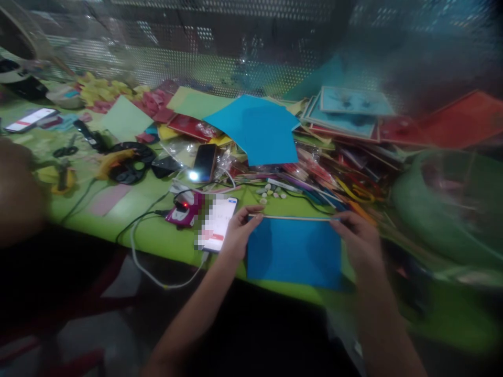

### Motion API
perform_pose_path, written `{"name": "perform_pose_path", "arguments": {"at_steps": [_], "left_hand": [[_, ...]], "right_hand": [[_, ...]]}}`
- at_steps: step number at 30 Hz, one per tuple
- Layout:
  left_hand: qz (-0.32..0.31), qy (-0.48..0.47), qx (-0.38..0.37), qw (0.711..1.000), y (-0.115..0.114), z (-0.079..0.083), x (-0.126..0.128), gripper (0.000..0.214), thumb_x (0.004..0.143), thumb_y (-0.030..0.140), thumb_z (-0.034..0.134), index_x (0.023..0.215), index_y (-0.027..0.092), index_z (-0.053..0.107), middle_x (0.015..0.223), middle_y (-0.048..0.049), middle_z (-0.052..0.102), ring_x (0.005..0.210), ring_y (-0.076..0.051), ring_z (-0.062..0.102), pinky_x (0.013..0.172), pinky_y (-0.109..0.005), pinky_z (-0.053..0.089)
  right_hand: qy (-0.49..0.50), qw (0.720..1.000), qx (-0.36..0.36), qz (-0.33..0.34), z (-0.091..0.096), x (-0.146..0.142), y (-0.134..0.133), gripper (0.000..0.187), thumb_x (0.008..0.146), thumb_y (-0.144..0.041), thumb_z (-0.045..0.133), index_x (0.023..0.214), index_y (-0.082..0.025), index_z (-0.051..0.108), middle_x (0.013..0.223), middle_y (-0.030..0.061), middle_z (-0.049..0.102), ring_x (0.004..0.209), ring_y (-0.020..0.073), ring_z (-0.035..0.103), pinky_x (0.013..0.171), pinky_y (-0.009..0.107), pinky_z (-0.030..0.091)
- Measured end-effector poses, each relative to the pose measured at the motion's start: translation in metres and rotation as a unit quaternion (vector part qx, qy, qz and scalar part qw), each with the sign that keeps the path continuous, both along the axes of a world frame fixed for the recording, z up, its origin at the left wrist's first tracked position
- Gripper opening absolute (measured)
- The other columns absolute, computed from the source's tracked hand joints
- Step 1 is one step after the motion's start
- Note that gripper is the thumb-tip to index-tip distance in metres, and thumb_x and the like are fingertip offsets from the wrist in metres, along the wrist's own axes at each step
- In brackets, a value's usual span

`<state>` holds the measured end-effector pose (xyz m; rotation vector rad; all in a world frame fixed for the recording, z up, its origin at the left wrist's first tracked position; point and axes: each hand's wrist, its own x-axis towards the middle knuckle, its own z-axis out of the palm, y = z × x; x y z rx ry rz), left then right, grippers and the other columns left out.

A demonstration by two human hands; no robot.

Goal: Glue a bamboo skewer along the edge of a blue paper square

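Observation:
A blue paper sheet (294, 256) lies in front of me on the green tabletop. Along its far edge runs a thin pale stick (294, 218). My left hand (238, 233) pinches the stick's left end at the sheet's top left corner. At the opposite corner, my right hand (359, 235) pinches the other end between thumb and fingers. Whether the stick is fixed to the paper I cannot tell. Just left of my left hand is a lit phone (218, 225) with a white cable plugged in.
Larger blue sheets (267, 131) top a pile of paper and sticks at the back. A green basin (444, 209) stands right. A purple power strip (184, 212), a dark phone (204, 162), a yellow-handled tool (112, 162) and cables lie left. Another person's arm (18, 193) is far left.

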<state>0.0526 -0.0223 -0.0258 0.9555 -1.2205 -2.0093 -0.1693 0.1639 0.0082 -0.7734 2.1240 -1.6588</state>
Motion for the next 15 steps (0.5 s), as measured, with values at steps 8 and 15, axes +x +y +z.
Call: {"name": "perform_pose_path", "arguments": {"at_steps": [8,15], "left_hand": [[-0.031,-0.007,-0.002,1.000,0.0004,0.0010,0.0002,0.063,0.067,0.064,0.098,0.108,0.018,0.083,0.092,-0.0041,0.071,0.073,-0.011,0.061,0.065,-0.020,0.049],[-0.044,-0.041,-0.015,0.998,0.0004,0.0018,0.0008,0.067,0.063,0.071,0.096,0.096,0.015,0.080,0.084,-0.0047,0.069,0.071,-0.012,0.057,0.063,-0.021,0.045]], "right_hand": [[-0.067,0.996,-0.039,-0.035,0.0029,0.0014,-0.0047,0.038,0.061,-0.049,0.093,0.074,-0.017,0.076,0.069,0.0044,0.058,0.064,0.0113,0.047,0.057,0.023,0.035],[-0.078,0.996,-0.046,-0.024,0.0036,0.0029,-0.0044,0.039,0.062,-0.048,0.094,0.075,-0.016,0.075,0.069,0.0043,0.058,0.063,0.0112,0.048,0.057,0.023,0.035]]}}
